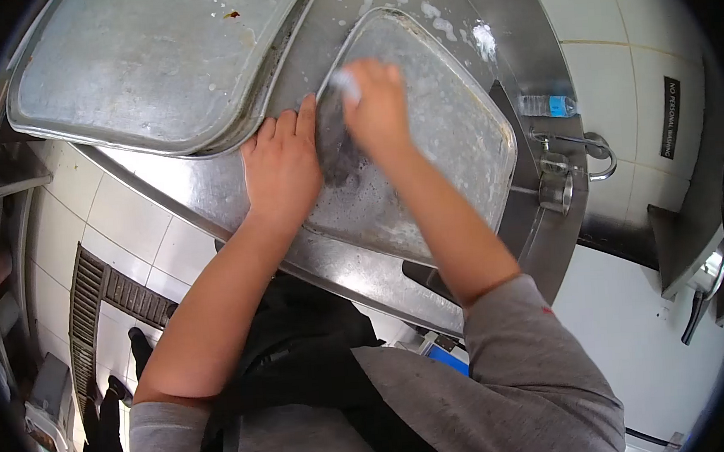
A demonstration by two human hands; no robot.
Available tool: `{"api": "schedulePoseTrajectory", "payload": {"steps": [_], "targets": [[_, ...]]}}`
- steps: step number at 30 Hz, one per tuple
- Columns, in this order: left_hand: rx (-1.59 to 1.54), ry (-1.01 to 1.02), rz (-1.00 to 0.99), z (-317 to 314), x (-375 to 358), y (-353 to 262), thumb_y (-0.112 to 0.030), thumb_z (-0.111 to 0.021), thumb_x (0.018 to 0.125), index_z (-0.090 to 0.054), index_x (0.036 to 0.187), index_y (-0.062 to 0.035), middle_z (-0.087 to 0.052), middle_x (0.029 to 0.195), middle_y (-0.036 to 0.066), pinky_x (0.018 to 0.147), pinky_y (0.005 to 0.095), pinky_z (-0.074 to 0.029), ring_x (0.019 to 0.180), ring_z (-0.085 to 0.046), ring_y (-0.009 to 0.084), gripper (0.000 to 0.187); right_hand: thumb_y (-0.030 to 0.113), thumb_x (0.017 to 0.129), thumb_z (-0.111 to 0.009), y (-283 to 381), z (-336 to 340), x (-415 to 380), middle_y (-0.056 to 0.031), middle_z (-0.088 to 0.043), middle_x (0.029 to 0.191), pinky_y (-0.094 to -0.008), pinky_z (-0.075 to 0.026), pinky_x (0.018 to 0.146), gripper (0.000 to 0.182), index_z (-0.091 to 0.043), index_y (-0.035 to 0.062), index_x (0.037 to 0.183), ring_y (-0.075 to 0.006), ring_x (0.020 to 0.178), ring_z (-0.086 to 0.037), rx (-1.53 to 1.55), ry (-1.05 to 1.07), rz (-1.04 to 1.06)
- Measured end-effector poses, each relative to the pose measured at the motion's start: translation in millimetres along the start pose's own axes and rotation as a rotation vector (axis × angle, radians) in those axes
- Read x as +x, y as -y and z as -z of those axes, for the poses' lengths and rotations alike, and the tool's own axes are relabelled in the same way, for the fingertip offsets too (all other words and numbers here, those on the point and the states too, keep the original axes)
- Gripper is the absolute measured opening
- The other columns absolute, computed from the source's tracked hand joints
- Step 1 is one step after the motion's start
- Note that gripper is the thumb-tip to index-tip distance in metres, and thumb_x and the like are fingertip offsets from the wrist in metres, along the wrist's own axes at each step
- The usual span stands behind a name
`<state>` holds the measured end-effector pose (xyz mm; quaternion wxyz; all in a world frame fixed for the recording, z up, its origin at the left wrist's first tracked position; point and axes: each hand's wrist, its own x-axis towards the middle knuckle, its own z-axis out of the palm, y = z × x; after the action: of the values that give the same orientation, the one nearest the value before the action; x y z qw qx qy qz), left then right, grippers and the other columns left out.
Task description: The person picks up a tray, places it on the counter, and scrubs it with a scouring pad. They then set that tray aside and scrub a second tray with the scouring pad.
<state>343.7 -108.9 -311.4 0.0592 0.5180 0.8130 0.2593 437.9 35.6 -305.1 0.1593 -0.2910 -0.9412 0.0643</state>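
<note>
Here, you work with both bare hands at one metal tray on the steel counter (pixel 193 180).

At your upper left, a stack of metal trays (pixel 145 65) covers a wide part of the counter; beside it, to the right, lies the single metal tray (pixel 451 129), with suds (pixel 373 196) on its near left part. Your left hand (pixel 282 166) is spread rather flat, its fingers stretched at this tray's left edge, and it grasps nothing. Your right hand (pixel 377 105) is curled above the tray's left half, somewhat blurred. Past the tray's right side are a clear bottle (pixel 541 106), lying down, and a round metal container (pixel 555 193). Smallest is the white piece (pixel 345 84), which your right hand is gripping; its kind I cannot tell.
</note>
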Motion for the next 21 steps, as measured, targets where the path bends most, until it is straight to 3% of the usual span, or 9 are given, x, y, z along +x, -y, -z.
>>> {"api": "schedulePoseTrajectory", "payload": {"steps": [2,5,9,13,15,17,18,20,21], "targets": [[0.034,0.001,-0.006,-1.1,2.6,-1.2,-0.01,-0.054,0.084,-0.053,0.135,-0.0111,-0.06,0.099,0.002,0.085,0.0392,-0.043,0.096,-0.058,0.0201,0.051,0.004,0.076,-0.064,-49.5,-8.3,53.4,-0.016,-0.065,0.105,-0.0442,-0.042,0.091,0.025,-0.065,0.0049,0.101,-0.0351,0.101,-0.057,-0.126,-0.199,-0.116],[0.037,0.011,-0.012,-1.3,-1.0,-1.9,-0.01,-0.054,0.084,-0.052,0.136,-0.0117,-0.06,0.099,0.002,0.085,0.0397,-0.043,0.096,-0.058,0.0201,0.052,0.005,0.077,-0.065,-60.2,-9.7,71.1,-0.0152,-0.064,0.108,-0.0448,-0.042,0.092,0.025,-0.065,0.0051,0.101,-0.0348,0.102,-0.057,-0.204,-0.202,-0.186],[0.002,0.032,0.011,1.7,1.0,-1.8,-0.01,-0.059,0.086,-0.046,0.144,-0.0166,-0.058,0.099,0.005,0.083,0.0441,-0.041,0.094,-0.058,0.0242,0.06,0.005,0.074,-0.067,-15.8,15.7,-35.4,-0.0128,-0.064,0.106,-0.0448,-0.044,0.09,0.029,-0.064,0.01,0.102,-0.0347,0.102,-0.056,-0.025,-0.094,0.028],[0.005,0.014,0.001,6.6,1.2,-7.9,-0.011,-0.058,0.088,-0.044,0.146,-0.0173,-0.057,0.099,0.008,0.085,0.0451,-0.041,0.096,-0.057,0.0259,0.06,0.007,0.076,-0.066,-52.9,79.0,-128.2,-0.0138,-0.065,0.094,-0.0431,-0.045,0.09,0.021,-0.066,0.0093,0.097,-0.0356,0.098,-0.06,0.018,0.038,-0.238],[0.012,0.008,-0.003,8.1,0.2,-10.4,-0.011,-0.057,0.089,-0.047,0.144,-0.0159,-0.057,0.1,0.01,0.086,0.0457,-0.04,0.097,-0.057,0.0269,0.056,0.009,0.083,-0.065,-87.6,107.1,-174.1,-0.0115,-0.066,0.087,-0.0414,-0.049,0.081,0.011,-0.067,0.0077,0.094,-0.031,0.087,-0.064,0.06,-0.118,-0.602],[0.013,0.005,-0.024,5.0,1.5,-9.7,-0.012,-0.057,0.09,-0.049,0.141,-0.0146,-0.057,0.101,0.011,0.086,0.0464,-0.04,0.099,-0.056,0.0279,0.052,0.013,0.091,-0.063,-114.6,143.5,-220.0,-0.0065,-0.067,0.086,-0.0371,-0.051,0.071,0.011,-0.066,0.0082,0.101,-0.0223,0.08,-0.065,0.351,-0.135,-1.009],[0.005,-0.039,-0.025,1.1,0.4,-7.0,-0.013,-0.057,0.089,-0.054,0.132,-0.0119,-0.059,0.102,0.011,0.087,0.047,-0.041,0.1,-0.057,0.0294,0.043,0.013,0.091,-0.063,-117.4,159.0,-239.0,-0.0065,-0.067,0.086,-0.0371,-0.051,0.071,0.011,-0.066,0.0082,0.101,-0.0223,0.08,-0.065,0.362,-0.165,-1.036],[0.001,-0.066,-0.07,-0.5,-1.5,-6.9,-0.014,-0.058,0.087,-0.058,0.122,-0.0093,-0.06,0.103,0.011,0.087,0.0476,-0.041,0.101,-0.057,0.0308,0.035,0.02,0.095,-0.063,-112.6,190.1,-278.8,-0.0024,-0.067,0.089,-0.0324,-0.052,0.068,0.019,-0.063,0.0084,0.111,-0.0154,0.08,-0.065,1.326,-0.563,-1.286],[0.029,-0.059,-0.054,1.4,-1.3,-7.6,-0.015,-0.059,0.088,-0.059,0.111,-0.0073,-0.061,0.101,0.013,0.083,0.0476,-0.043,0.098,-0.059,0.0331,0.024,0.02,0.095,-0.063,-111.5,195.4,-301.5,-0.0024,-0.067,0.089,-0.0324,-0.052,0.068,0.019,-0.063,0.0084,0.111,-0.0154,0.08,-0.065,1.339,-0.605,-1.301]]}}
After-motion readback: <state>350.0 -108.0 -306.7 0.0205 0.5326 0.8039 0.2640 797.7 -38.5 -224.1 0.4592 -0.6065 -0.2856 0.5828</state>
